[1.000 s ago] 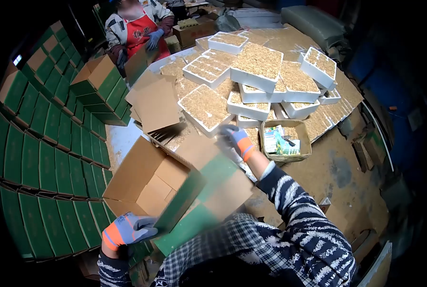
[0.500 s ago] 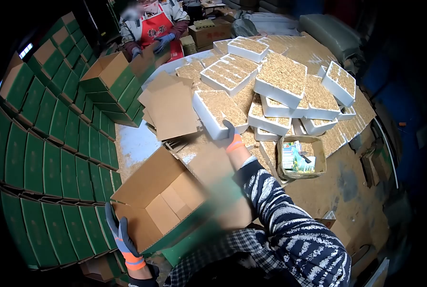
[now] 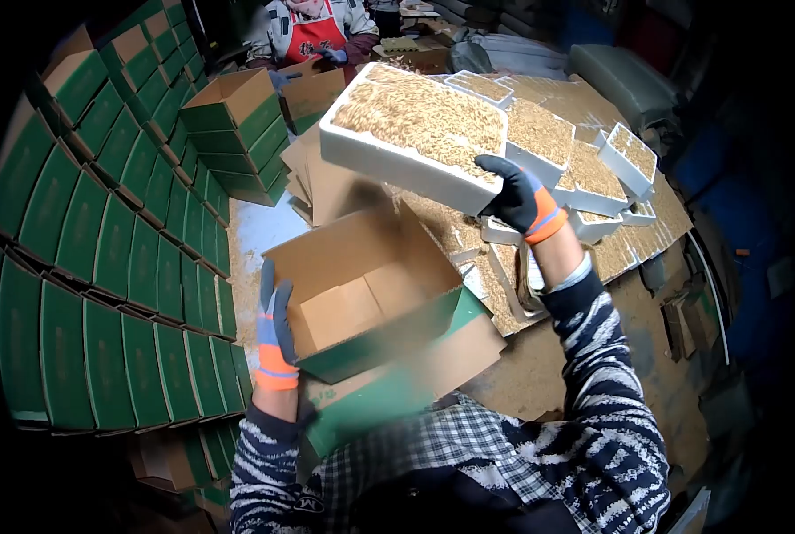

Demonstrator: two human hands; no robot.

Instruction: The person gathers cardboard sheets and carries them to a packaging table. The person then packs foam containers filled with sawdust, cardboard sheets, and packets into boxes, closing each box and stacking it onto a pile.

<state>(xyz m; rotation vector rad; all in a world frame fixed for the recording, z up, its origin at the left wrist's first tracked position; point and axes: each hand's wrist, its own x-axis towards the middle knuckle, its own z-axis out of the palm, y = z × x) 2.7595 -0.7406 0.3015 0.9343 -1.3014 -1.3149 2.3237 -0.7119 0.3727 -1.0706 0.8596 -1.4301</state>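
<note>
My left hand, in a grey and orange glove, grips the left side of an open cardboard box, green outside and brown inside. Its bare inner floor faces up at me, and green flaps hang out toward my body. My right hand, gloved alike, is closed on the near right corner of a white foam tray. Loose, straw-coloured, grain-like material fills this tray. It is held up in the air, tilted, above and beyond the box's far edge.
More filled foam trays are piled on the table at the right. Stacked green boxes line the left side. Flat cardboard sheets lie behind the box. Across the table, a person in a red apron handles another box.
My right hand has lifted the foam tray off the table, up and toward the box. The box, with my left hand on it, has shifted up and right in view.
</note>
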